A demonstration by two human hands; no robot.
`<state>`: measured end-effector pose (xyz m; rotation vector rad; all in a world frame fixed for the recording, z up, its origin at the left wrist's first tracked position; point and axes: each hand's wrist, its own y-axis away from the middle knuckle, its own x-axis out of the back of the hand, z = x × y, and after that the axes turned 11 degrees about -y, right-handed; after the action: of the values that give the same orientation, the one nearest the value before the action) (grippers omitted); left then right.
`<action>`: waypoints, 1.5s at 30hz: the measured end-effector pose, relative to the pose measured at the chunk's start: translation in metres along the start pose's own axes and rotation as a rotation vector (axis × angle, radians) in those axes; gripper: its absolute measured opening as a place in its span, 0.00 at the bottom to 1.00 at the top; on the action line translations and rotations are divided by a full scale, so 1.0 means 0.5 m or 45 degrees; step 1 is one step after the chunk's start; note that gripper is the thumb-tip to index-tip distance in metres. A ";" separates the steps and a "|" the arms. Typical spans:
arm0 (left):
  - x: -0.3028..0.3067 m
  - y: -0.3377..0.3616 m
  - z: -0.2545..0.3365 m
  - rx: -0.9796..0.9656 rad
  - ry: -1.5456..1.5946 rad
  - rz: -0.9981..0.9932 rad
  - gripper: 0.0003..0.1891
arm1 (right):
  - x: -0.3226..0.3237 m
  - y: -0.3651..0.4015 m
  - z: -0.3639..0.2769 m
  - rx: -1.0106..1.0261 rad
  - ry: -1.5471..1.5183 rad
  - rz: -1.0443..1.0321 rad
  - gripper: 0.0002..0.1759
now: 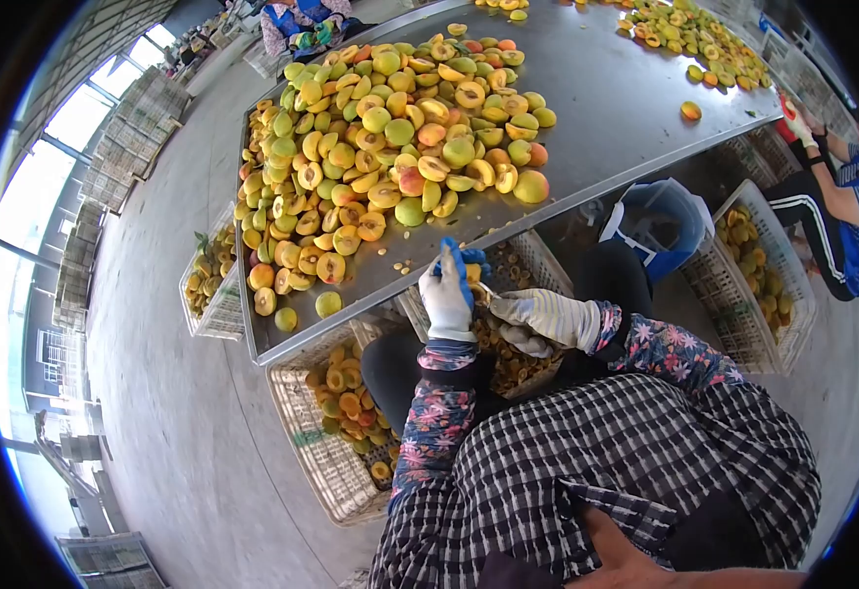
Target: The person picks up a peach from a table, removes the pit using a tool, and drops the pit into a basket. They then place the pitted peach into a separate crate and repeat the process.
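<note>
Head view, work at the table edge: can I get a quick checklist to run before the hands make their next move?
1. Left hand gripping the fruit piece: ok, held at the fingers.
2. Right hand on the thin tool: ok, its metallic end shows near the fruit piece.
3. Tool tip clear of the left fingers: cannot tell, too small and partly hidden.
4. Both hands gloved: ok.
5. Crate under the hands: ok, it sits below them with pieces inside.
6. More fruit close by: ok, a large heap lies on the table just ahead.
</note>
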<state>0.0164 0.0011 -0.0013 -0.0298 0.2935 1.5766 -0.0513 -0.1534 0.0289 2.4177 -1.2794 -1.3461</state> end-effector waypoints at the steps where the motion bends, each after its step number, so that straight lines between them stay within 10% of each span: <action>1: 0.005 -0.006 -0.006 -0.133 -0.205 0.070 0.22 | 0.002 0.004 0.001 0.009 0.033 -0.001 0.24; 6: 0.135 -0.021 -0.028 -0.132 -0.203 0.219 0.21 | 0.023 0.042 -0.013 0.094 0.487 0.012 0.23; 9: 0.246 0.017 0.007 -0.189 -0.239 0.571 0.19 | 0.101 0.025 0.024 0.455 1.872 0.241 0.22; 14: 0.462 0.094 0.094 0.096 -1.836 0.824 0.20 | 0.065 0.051 0.023 0.114 1.896 0.257 0.29; 21: 0.462 -0.056 0.109 -0.269 -1.912 0.676 0.24 | 0.030 0.011 0.009 0.022 2.040 0.219 0.30; 24: 0.447 -0.142 0.089 0.384 -2.171 0.482 0.37 | 0.036 0.011 0.017 0.098 2.039 0.210 0.29; 27: 0.461 -0.193 0.076 0.401 -2.204 0.410 0.31 | 0.041 0.024 0.021 0.133 2.001 0.223 0.29; 30: 0.449 -0.182 0.080 0.213 -1.971 0.568 0.27 | 0.050 0.032 0.020 0.153 1.956 0.247 0.29; 35: 0.372 -0.085 0.110 -0.062 0.309 0.192 0.21 | 0.036 0.026 0.012 0.402 1.727 0.341 0.28; 38: 0.281 -0.039 0.099 -0.324 -0.144 0.052 0.23 | -0.006 0.014 -0.018 0.558 1.622 0.270 0.22; 39: 0.250 -0.024 0.100 0.092 0.568 -0.084 0.22 | -0.010 0.009 -0.022 0.629 1.598 0.253 0.21; 45: 0.103 0.017 0.035 0.121 0.603 -0.254 0.26 | -0.027 -0.034 -0.026 1.053 1.584 0.348 0.15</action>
<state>0.0090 0.0548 0.0065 -0.3521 0.7134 1.3412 -0.0346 -0.1367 0.0382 2.4351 -1.6711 0.8945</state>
